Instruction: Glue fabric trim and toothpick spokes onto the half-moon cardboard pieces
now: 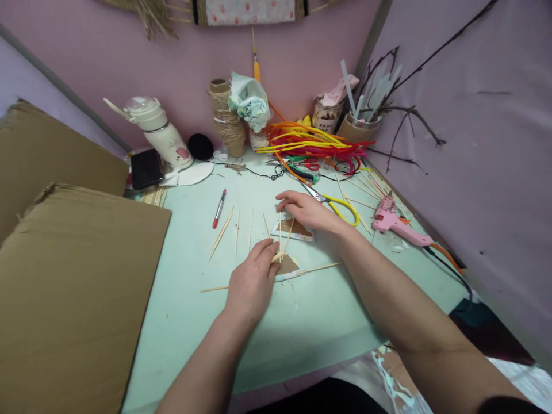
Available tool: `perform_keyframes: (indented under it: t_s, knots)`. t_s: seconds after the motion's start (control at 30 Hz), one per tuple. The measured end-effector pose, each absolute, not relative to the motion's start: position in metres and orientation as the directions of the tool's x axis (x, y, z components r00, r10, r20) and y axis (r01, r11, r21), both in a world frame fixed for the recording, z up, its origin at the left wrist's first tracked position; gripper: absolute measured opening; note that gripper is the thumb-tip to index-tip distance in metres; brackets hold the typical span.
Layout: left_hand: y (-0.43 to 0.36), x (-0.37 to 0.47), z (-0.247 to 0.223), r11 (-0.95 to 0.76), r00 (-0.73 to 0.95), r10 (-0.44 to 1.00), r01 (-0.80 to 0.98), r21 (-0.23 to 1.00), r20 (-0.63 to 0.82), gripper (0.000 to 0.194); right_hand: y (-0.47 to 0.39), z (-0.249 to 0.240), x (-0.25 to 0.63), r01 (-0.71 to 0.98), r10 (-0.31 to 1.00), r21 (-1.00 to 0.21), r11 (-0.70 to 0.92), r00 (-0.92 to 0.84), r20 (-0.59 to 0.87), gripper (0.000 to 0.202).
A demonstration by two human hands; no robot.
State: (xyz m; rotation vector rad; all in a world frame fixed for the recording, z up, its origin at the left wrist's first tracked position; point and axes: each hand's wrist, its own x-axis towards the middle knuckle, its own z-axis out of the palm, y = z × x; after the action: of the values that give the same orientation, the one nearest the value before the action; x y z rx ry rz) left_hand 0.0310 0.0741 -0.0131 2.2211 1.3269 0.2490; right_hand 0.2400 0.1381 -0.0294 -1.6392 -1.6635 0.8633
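On the pale green table, thin wooden sticks join two cardboard pieces. My left hand [252, 282] rests at the left of the nearer cardboard piece [288, 265], its fingers bent together near where the sticks meet; what they grip is too small to make out. My right hand [304, 208] reaches over the farther cardboard piece [297, 229], fingers partly spread and bent, near the top of an upright stick [280, 227]. A long stick [321, 267] runs along the nearer piece. Several loose sticks [222, 233] lie to the left.
Large cardboard sheets [86, 276] stand at the left. Yellow-handled scissors [345, 208] lie beyond my right wrist, with a pink glue gun [399, 225] farther right. A red-tipped marker [219, 208], a bottle [161, 132], a twine spool [228, 121] and colourful pipe cleaners [314, 138] are behind.
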Motion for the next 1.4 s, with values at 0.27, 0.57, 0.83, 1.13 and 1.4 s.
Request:
perform_keyframes:
  t_s: [0.27, 0.57, 0.83, 1.13, 1.4]
  knots:
    - [0.075, 0.032, -0.012, -0.367, 0.485, 0.867, 0.780, 0.507, -0.119, 0.033, 0.137, -0.026, 0.239, 0.596, 0.998, -0.803, 0.025, -0.056, -0.010, 0.041]
    - [0.076, 0.035, -0.016, -0.356, 0.453, 0.883, 0.816, 0.455, -0.122, 0.030, 0.137, -0.028, 0.240, 0.602, 0.998, -0.798, 0.036, -0.056, 0.002, 0.042]
    - [0.075, 0.037, -0.016, -0.365, 0.449, 0.886, 0.828, 0.426, -0.114, 0.028, 0.138, -0.031, 0.244, 0.609, 0.999, -0.793, 0.021, -0.036, -0.001, 0.042]
    - [0.074, 0.036, -0.016, -0.362, 0.448, 0.887, 0.828, 0.429, -0.117, 0.026, 0.136, -0.027, 0.243, 0.648, 1.000, -0.761, -0.014, -0.009, -0.026, 0.043]
    - [0.075, 0.037, -0.015, -0.352, 0.445, 0.885, 0.831, 0.432, -0.137, 0.027, 0.129, -0.021, 0.243, 0.729, 0.999, -0.683, -0.034, 0.035, -0.013, 0.037]
